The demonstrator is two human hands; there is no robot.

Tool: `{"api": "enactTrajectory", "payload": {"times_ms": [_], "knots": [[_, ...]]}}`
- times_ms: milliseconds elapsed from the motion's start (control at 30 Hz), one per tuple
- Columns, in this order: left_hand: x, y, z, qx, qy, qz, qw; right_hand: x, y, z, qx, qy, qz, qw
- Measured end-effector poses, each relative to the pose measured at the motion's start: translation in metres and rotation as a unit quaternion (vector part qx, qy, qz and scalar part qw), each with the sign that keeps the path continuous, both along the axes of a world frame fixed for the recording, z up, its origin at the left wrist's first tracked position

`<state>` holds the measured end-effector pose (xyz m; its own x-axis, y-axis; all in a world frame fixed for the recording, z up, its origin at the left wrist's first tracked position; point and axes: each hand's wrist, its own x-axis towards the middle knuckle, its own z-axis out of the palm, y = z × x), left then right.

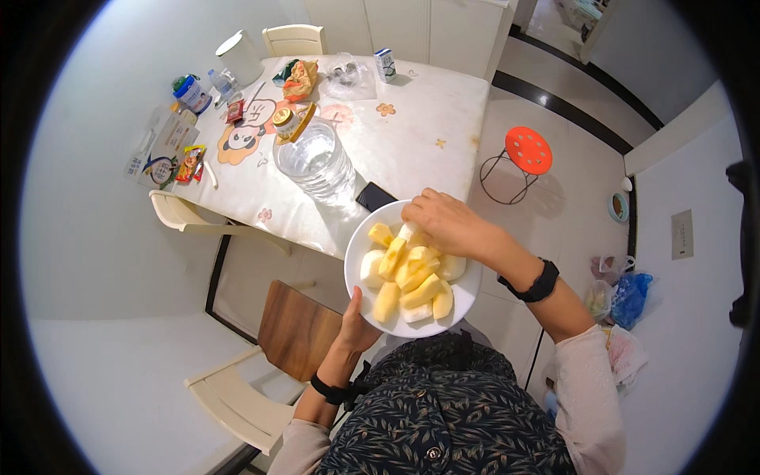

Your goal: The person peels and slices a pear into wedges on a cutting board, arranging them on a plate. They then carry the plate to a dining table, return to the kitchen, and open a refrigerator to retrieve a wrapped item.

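Note:
My left hand [360, 326] grips the lower left rim of a round white plate [354, 279], thumb on top and fingers hidden beneath. Peeled fruit pieces [418, 276], several yellow like apple wedges and several whiter chunks, are heaped on the plate. Over the plate's upper right side is my right hand [442, 219], its fingers curled down by a white chunk [408, 231]. The fingertips are hidden, so I cannot tell whether they pinch a piece. Just beyond the plate's far rim, a dark smartphone [375, 196] lies on the table [427, 136].
A large clear water container [314, 160] with a gold-lidded jar [285, 120] on its top stands near the phone. Packets, a plastic bag [349, 77] and a carton [385, 65] lie farther back. Chairs [303, 326] are at left; a red stool [528, 150] is at right.

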<state>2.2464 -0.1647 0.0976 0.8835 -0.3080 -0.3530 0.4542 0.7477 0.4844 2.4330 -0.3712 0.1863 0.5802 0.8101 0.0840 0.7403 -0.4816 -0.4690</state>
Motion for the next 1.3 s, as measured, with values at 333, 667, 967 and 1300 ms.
{"api": "enactTrajectory", "payload": {"times_ms": [333,667,967,1300], "knots": [[0.026,-0.038,-0.011,0.035,0.018,0.053,0.998,0.067,-0.008,0.012,-0.041,0.124,0.059,0.990],[0.031,-0.040,-0.023,-0.009,0.020,0.121,0.992,0.091,-0.006,-0.003,0.092,0.116,0.000,0.989],[-0.008,0.005,-0.016,0.045,0.009,0.312,0.949,0.123,-0.003,-0.051,0.087,0.279,-0.014,0.956],[0.012,0.167,-0.023,0.079,-0.005,0.430,0.899,0.139,0.081,-0.097,0.048,0.316,-0.054,0.946]]}}
